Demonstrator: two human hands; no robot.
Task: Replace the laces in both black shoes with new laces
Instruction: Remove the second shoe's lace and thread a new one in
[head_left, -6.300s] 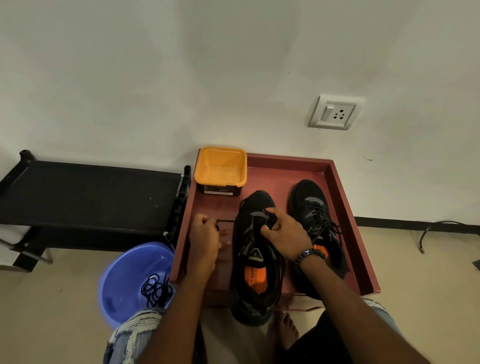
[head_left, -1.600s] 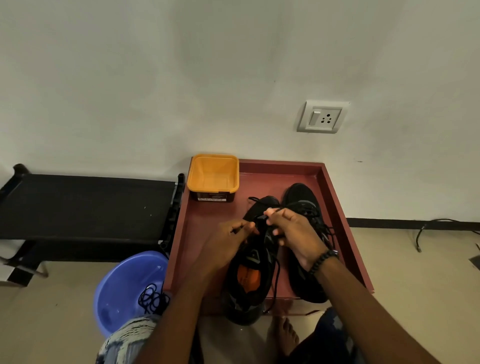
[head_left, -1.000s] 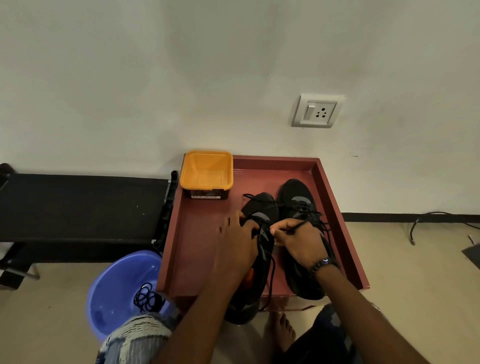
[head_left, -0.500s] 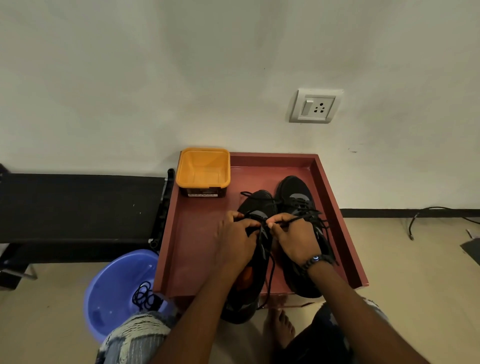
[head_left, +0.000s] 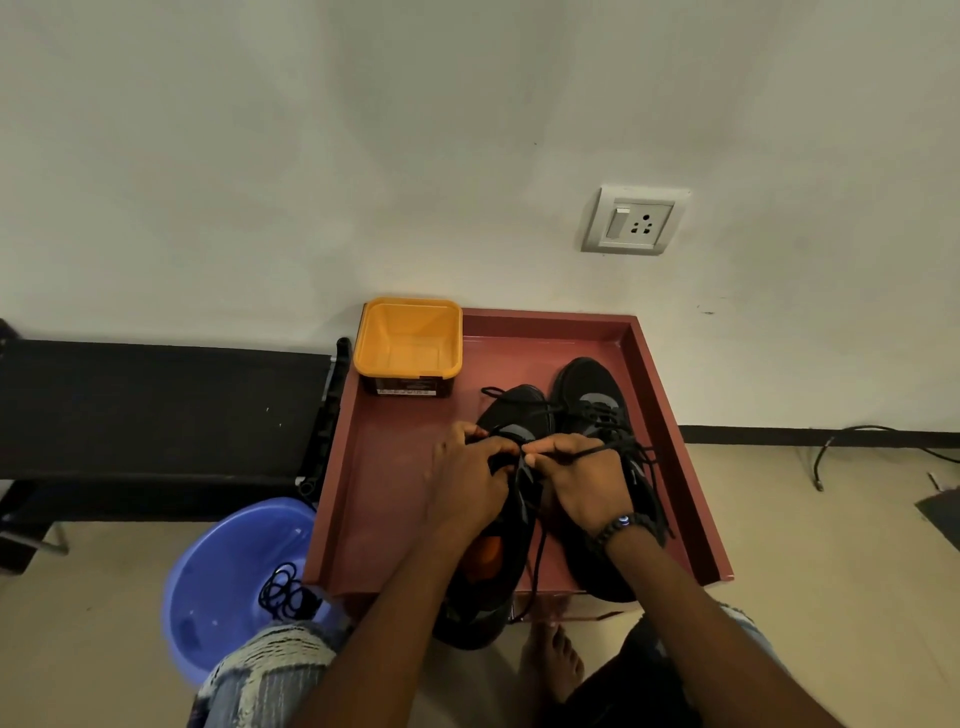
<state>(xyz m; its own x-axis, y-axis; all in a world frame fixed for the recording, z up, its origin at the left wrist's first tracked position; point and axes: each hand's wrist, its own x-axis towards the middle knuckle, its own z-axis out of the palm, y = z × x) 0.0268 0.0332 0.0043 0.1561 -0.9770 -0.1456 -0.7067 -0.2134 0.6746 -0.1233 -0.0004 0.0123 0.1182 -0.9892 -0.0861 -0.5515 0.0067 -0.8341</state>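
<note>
A purple basin (head_left: 228, 571) on the floor at the left held a coil of black lace (head_left: 283, 592), probably an old one. An orange tub (head_left: 408, 338) stood in the far corner of the red tray (head_left: 363, 467). The left hand (head_left: 467, 478) and right hand (head_left: 587, 483) each pinched the lace (head_left: 592, 452) over the left shoe (head_left: 511, 415), near its toe-end eyelets, so its lacing seemed barely begun. The right shoe (head_left: 592, 389) beside it looked laced already; whether with a new lace, I could not tell.
</note>
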